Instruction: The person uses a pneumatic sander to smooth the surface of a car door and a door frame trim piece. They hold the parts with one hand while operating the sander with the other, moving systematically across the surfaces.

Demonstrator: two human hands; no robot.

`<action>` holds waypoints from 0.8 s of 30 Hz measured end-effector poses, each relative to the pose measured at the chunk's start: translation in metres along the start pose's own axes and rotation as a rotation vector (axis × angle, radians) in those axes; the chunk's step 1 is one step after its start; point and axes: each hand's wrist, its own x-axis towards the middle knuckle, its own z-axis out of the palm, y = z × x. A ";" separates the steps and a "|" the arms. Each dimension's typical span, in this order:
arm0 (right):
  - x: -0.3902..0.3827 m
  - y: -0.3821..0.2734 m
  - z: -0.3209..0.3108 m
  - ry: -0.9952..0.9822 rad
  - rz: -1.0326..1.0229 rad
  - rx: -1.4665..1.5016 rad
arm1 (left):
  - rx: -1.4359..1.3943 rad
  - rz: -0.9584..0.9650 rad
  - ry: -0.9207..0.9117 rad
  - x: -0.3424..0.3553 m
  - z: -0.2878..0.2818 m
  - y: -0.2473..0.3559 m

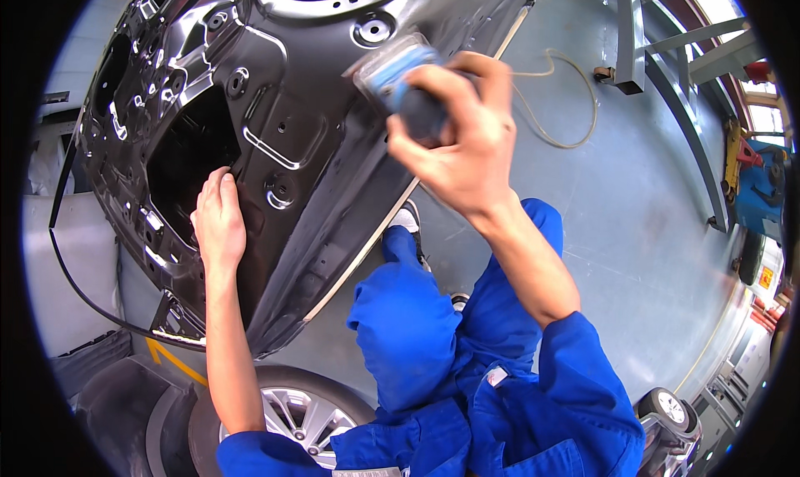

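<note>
A black metal car panel (292,102), with cutouts, holes and shiny ridges, fills the upper left. My left hand (218,214) grips the edge of its large dark cutout, fingers together and partly hidden over the rim. My right hand (471,135), slightly blurred, is closed around a hand-held tool (392,75) with a blue and clear body and a dark rounded top, probably a sander. The tool is over the panel's right part, near a dull, scuffed strip (304,235) along its lower right edge; I cannot tell whether it touches the surface.
Below are my blue-clad legs, a car wheel (302,427) and a yellow stand (175,362). A pale hose (590,119) lies on the grey floor right of the panel. Metal racks (679,85) and blue equipment (762,185) stand at right, near another vehicle (671,427).
</note>
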 end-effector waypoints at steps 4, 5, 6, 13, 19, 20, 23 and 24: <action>0.005 -0.004 0.006 -0.199 -0.212 0.071 | 0.008 -0.033 -0.006 -0.004 -0.001 -0.003; 0.014 0.001 0.005 -0.175 -0.211 -0.023 | 0.010 -0.007 0.009 -0.002 0.000 -0.004; 0.022 0.008 0.005 -0.160 -0.205 -0.107 | 0.014 -0.012 0.006 -0.005 -0.001 -0.004; 0.054 -0.002 0.003 -0.134 -0.077 -0.251 | 0.032 -0.015 -0.016 0.000 -0.002 0.008; 0.040 -0.047 0.010 -0.448 -0.176 -0.109 | 0.017 -0.016 -0.013 -0.003 -0.002 -0.002; 0.052 -0.041 0.008 -0.433 -0.179 -0.175 | 0.023 -0.014 -0.004 -0.004 -0.002 -0.001; 0.101 0.006 -0.004 -0.241 -0.113 -0.416 | 0.014 -0.015 0.003 -0.004 -0.003 0.003; 0.117 0.006 -0.016 -0.269 -0.031 -0.525 | 0.022 -0.027 -0.018 -0.003 -0.003 0.008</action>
